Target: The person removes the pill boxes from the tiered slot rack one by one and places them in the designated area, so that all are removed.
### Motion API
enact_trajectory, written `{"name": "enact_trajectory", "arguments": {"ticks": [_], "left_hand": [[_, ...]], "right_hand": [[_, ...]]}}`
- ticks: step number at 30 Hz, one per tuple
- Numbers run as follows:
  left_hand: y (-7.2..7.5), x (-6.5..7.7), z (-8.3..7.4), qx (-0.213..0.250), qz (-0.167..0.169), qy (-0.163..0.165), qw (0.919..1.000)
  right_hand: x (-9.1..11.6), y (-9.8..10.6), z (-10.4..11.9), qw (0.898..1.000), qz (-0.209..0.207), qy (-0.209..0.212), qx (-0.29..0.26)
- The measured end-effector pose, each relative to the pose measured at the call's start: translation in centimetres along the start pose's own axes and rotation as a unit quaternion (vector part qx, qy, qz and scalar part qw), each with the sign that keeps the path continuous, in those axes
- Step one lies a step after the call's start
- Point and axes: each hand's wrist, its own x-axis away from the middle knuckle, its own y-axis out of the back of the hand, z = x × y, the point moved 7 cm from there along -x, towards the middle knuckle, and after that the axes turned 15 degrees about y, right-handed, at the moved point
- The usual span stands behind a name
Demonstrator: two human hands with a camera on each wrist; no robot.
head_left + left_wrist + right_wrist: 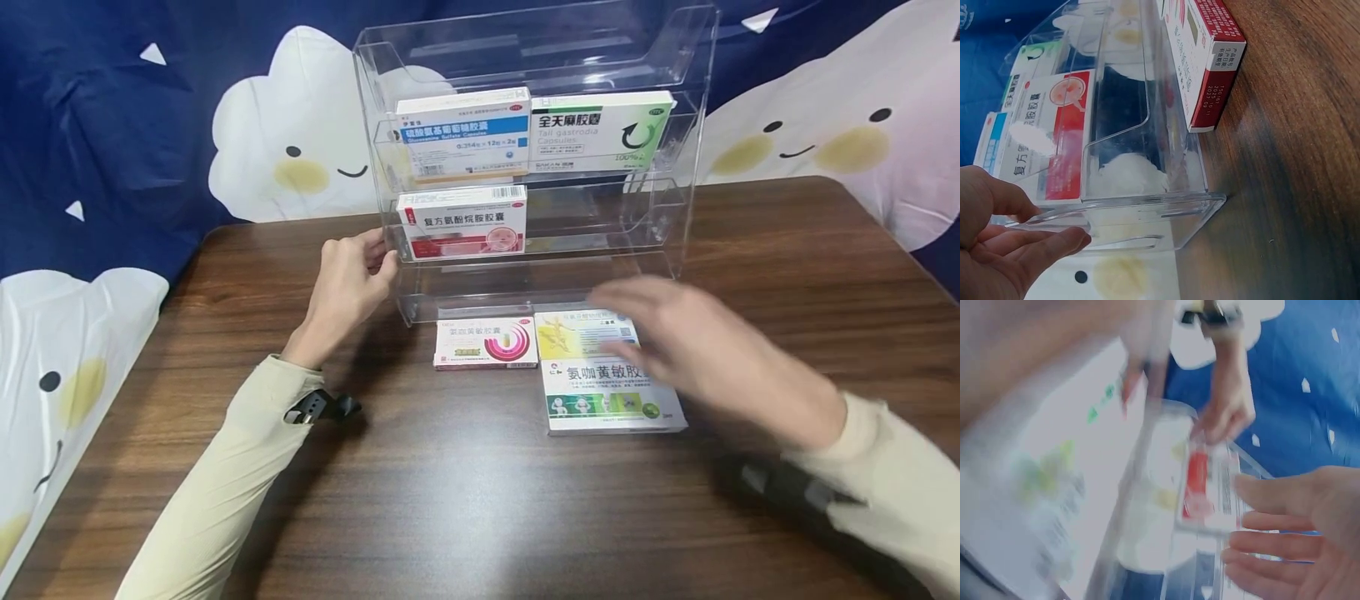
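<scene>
My left hand [348, 279] pinches the left side panel of a clear acrylic display rack [555, 275], thumb on one face and fingers on the other in the left wrist view. Beside it, a red-and-white medicine box [465, 229] stands in the middle tier. My right hand [697, 342], blurred, hovers over the right-hand boxes on the table, fingers extended and holding nothing. Below it lie a yellow-and-white box [558, 335] and, overlapping it in this view, a larger white box with a green strip [607, 400]. A pink-and-white box [487, 343] lies to their left.
Higher in the rack, a blue-and-white box [465, 137] and a green-and-white box [600, 133] stand side by side. The rack stands on a dark wooden table [420, 492], before a blue curtain [97, 142] with cloud faces.
</scene>
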Motion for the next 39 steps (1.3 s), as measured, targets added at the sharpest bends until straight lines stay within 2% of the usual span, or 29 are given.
{"name": "enact_trajectory", "arguments": {"ticks": [2, 4, 6, 10, 14, 18, 25, 31, 39], "left_hand": [[0.1, 0.0, 0.0, 0.000, 0.001, 0.004, 1.0000], [0.1, 0.1, 0.0, -0.001, 0.002, 0.007, 1.0000], [0.1, 0.1, -0.1, -0.003, 0.004, 0.007, 1.0000], [0.1, 0.2, -0.2, -0.004, 0.001, 0.004, 1.0000], [0.1, 0.2, -0.1, -0.001, 0.002, 0.004, 1.0000], [0.1, 0.2, -0.1, 0.001, 0.002, 0.004, 1.0000], [0.1, 0.2, -0.3, -0.004, 0.000, 0.000, 1.0000], [0.0, 0.2, -0.3, -0.003, 0.002, 0.003, 1.0000], [0.1, 0.2, -0.3, 0.000, 0.001, -0.001, 1.0000]], "right_hand": [[-1.2, 1.5, -1.7, 0.999, -0.047, -0.007, -0.009], [-2.3, 2.1, -3.2, 0.997, -0.079, -0.020, -0.012], [-3.3, 2.0, -4.5, 0.994, -0.100, -0.043, -0.015], [-4.8, 0.6, -6.6, 0.988, -0.109, -0.106, -0.037], [-6.0, -0.9, -8.3, 0.971, -0.132, -0.173, -0.098], [-7.0, -2.0, -9.5, 0.952, -0.156, -0.219, -0.144], [-8.1, -3.3, -10.3, 0.940, -0.171, -0.242, -0.171], [-8.2, -4.0, -10.9, 0.927, -0.180, -0.262, -0.199], [-7.2, -3.1, -11.4, 0.916, -0.217, -0.269, -0.206]]}}
